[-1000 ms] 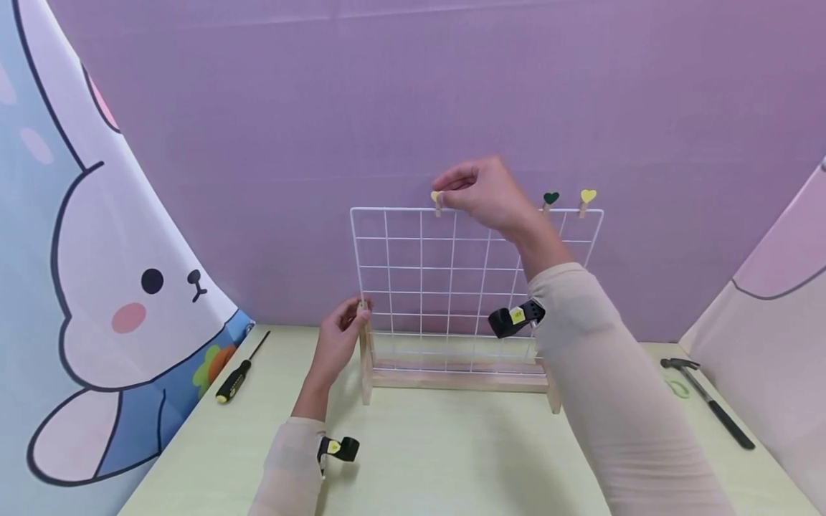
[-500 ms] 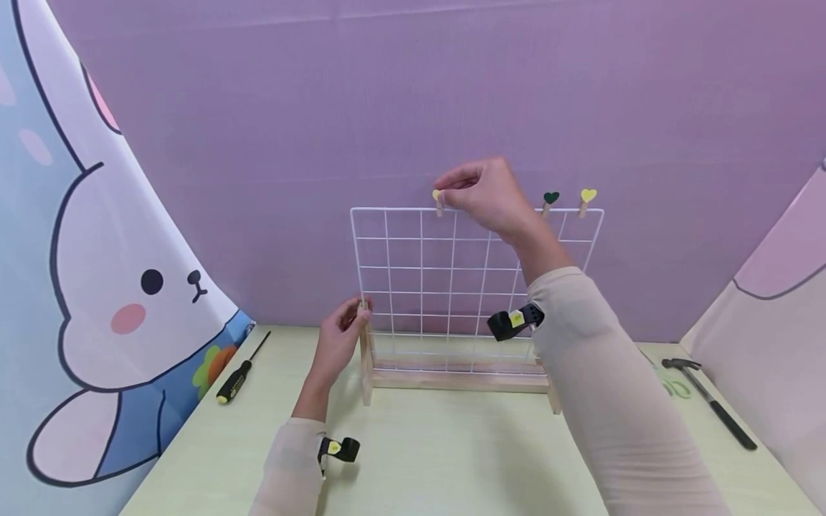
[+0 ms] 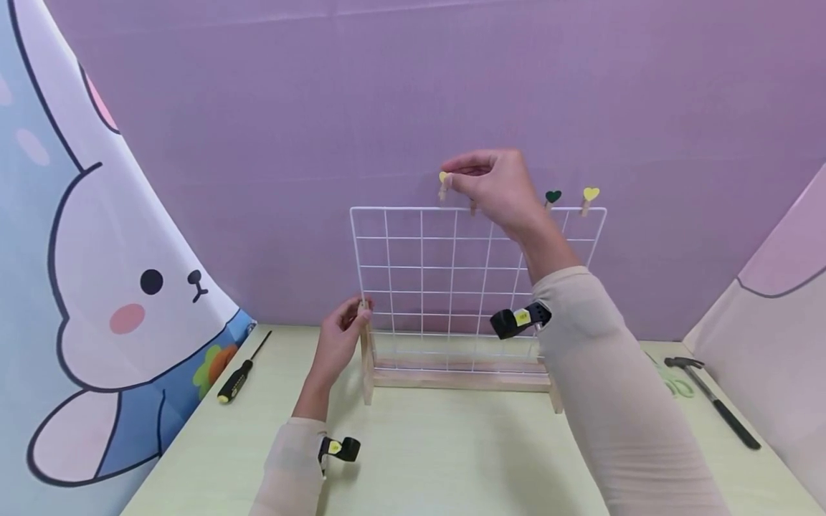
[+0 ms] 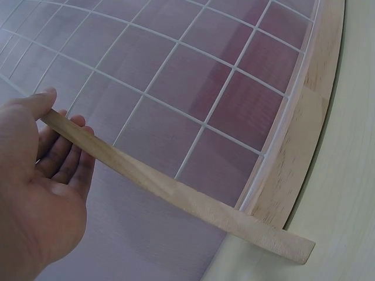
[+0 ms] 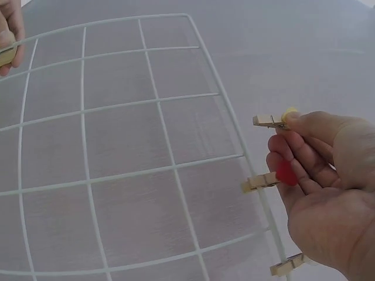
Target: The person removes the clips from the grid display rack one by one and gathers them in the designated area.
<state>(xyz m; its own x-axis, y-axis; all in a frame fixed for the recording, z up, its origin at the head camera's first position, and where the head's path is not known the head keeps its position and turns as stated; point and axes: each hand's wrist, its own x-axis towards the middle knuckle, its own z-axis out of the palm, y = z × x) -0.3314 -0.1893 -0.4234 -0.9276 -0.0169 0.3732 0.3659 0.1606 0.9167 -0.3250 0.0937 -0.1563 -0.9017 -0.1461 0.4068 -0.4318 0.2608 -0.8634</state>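
Observation:
My right hand pinches a small wooden clothespin with a yellow heart between thumb and fingers, just above the top wire of a white wire grid. In the right wrist view this clothespin is apart from the wire. A clothespin with a red heart is clipped on the same edge, close under my fingers. My left hand grips the upper end of the left wooden upright of the grid's stand. Farther right, clothespins with a dark green heart and a yellow heart sit on the top wire.
A screwdriver with a black and yellow handle lies at the left of the pale table. On the right are a hammer and green-handled scissors, partly behind my sleeve. A purple cloth backdrop hangs behind.
My right hand has lifted the yellow-heart clothespin up off the top wire and slightly right. Another clothespin's lower end now shows under that hand. My left hand has stayed on the upright.

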